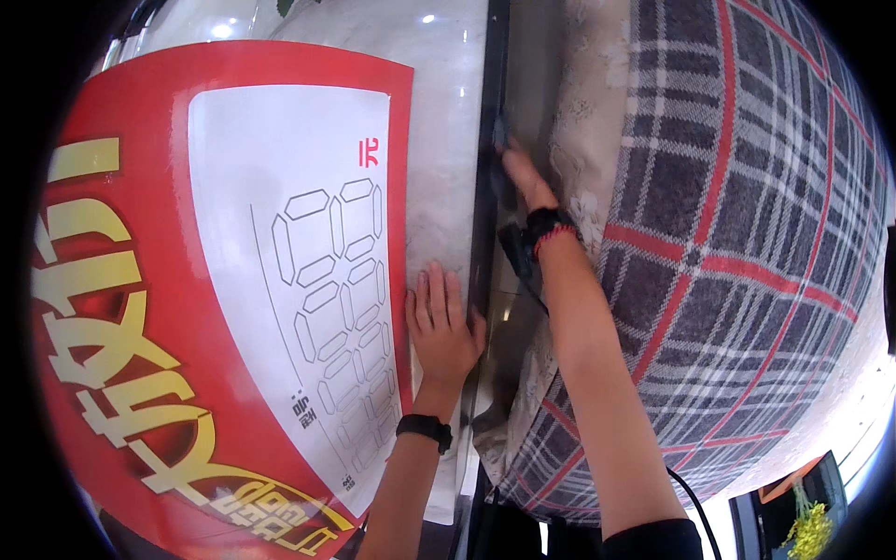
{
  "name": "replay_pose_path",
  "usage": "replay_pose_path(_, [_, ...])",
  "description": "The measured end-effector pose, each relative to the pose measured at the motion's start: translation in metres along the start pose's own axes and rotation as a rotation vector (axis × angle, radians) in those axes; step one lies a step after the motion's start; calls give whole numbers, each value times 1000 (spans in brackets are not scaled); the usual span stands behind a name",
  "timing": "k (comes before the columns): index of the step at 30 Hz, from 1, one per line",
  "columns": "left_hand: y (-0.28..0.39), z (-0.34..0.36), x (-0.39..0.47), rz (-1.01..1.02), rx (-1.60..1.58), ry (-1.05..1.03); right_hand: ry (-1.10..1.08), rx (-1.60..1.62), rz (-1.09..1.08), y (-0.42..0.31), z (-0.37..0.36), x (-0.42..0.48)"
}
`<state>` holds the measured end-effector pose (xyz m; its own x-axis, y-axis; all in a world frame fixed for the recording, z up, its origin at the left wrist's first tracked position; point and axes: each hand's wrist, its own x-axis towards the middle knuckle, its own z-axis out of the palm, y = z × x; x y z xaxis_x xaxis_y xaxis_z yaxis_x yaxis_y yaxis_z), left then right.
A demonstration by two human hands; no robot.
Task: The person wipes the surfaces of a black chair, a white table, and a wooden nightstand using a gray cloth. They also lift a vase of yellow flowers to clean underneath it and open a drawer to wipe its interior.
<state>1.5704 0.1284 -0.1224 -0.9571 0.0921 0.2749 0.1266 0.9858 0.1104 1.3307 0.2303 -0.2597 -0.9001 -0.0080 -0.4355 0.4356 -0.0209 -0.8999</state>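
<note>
My left hand point(442, 332) lies flat, palm down, on a pale marble-look tabletop point(442, 175). Its fingers are slightly spread beside the edge of a large red-and-white printed sheet point(231, 154), and the thumb reaches the table's dark edge point(488, 231). My right hand point(525, 173) is at that edge farther up, its fingers by a dark, blurred item. Whether it grips the item or the edge is unclear, as the fingertips are partly hidden. The sheet bears yellow and red characters and outlined digit segments.
A plaid cloth cover point(707, 238) with red lines fills the right side. A black device point(516, 252) with a cable sits at my right wrist, next to a red braided bracelet point(553, 238). Yellow flowers point(808, 535) show at lower right, and a shiny floor point(505, 308) below the table edge.
</note>
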Motion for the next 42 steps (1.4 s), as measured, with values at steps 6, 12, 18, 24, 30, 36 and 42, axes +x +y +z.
replay_pose_path(6, [6,18,3,19,-37,11,231,-303,-184,-43,-15,64])
replay_pose_path(12, [1,18,-2,10,-34,12,153,-224,-120,6,-15,44])
replay_pose_path(18, [1,8,-1,12,-6,29,70,-100,-58,92,-2,-57])
replay_pose_path(24, [21,7,4,21,3,30,92,-255,70,188,-5,-210])
replay_pose_path(30, [28,5,-4,25,33,20,-5,-239,312,266,9,-318])
replay_pose_path(36, [55,26,-3,70,-26,83,161,29,12,267,-21,-195])
replay_pose_path(42, [41,17,-18,54,10,100,184,-116,-235,124,-17,-135])
